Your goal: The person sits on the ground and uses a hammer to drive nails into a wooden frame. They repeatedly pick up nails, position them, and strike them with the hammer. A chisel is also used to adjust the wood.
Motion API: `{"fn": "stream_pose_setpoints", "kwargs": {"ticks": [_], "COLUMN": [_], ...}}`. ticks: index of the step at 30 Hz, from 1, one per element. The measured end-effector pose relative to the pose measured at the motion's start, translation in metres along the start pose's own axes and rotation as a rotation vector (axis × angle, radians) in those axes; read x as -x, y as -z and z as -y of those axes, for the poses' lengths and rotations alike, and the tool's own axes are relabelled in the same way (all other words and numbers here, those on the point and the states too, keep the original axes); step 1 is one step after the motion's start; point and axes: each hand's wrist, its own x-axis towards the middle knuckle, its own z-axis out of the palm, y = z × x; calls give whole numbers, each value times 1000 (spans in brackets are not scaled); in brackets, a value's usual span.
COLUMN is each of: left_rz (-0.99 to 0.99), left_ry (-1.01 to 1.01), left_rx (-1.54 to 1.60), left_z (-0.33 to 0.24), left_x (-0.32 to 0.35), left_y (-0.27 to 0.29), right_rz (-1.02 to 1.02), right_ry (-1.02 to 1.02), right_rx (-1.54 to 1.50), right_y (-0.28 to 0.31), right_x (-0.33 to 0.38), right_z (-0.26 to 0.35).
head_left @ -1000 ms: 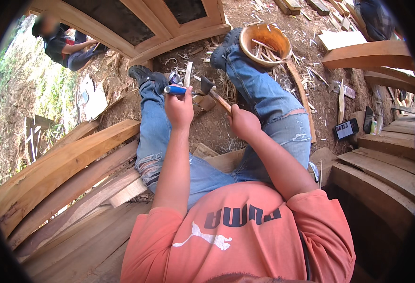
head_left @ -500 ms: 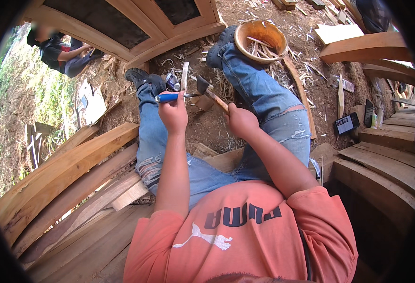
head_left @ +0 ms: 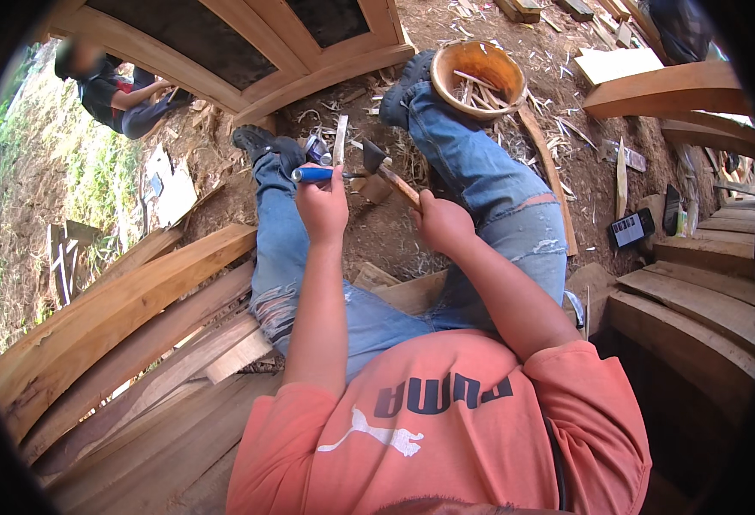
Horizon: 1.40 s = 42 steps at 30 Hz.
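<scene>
My left hand point(head_left: 324, 204) grips a blue-handled chisel point(head_left: 316, 174), its tip pointing right toward a small wooden block point(head_left: 371, 187) on the ground between my legs. My right hand point(head_left: 440, 223) is closed on the wooden handle of a hammer point(head_left: 379, 166), whose dark head sits just right of the chisel's end. A thin pale wooden strip point(head_left: 340, 140) stands just behind the chisel. I sit in blue ripped jeans and an orange shirt.
Curved wooden planks point(head_left: 129, 300) pile up at my left and curved beams point(head_left: 695, 292) at my right. A round wooden bowl point(head_left: 479, 79) of shavings lies by my right foot. Another person point(head_left: 116, 93) sits at the far left. A wooden frame point(head_left: 249, 51) stands ahead.
The view has shifted slightly. Both hands stay on chisel and hammer; the hammer head has come nearer to the chisel's end.
</scene>
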Motion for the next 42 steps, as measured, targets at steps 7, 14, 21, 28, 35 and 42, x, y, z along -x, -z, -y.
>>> {"fn": "stream_pose_setpoints", "kwargs": {"ticks": [7, 14, 21, 28, 35, 42], "left_rz": [33, 63, 113, 124, 86, 120], "left_ry": [-93, -116, -79, -46, -30, -61], "left_rx": [-233, -239, -298, -262, -283, -296], "left_z": [6, -8, -14, -13, -15, -15], "left_x": [-8, -9, -13, -11, -8, -11], "left_y": [-7, -6, -11, -9, -7, -12], "right_rz": [-108, -381, -255, -292, -248, -308], "right_ry": [53, 369, 420, 424, 357, 435], "right_rx": [-49, -62, 175, 229, 268, 159], "right_y": [33, 140, 149, 147, 161, 157], "right_x": [8, 49, 60, 63, 61, 67], "right_z": [22, 89, 106, 106, 93, 105]}}
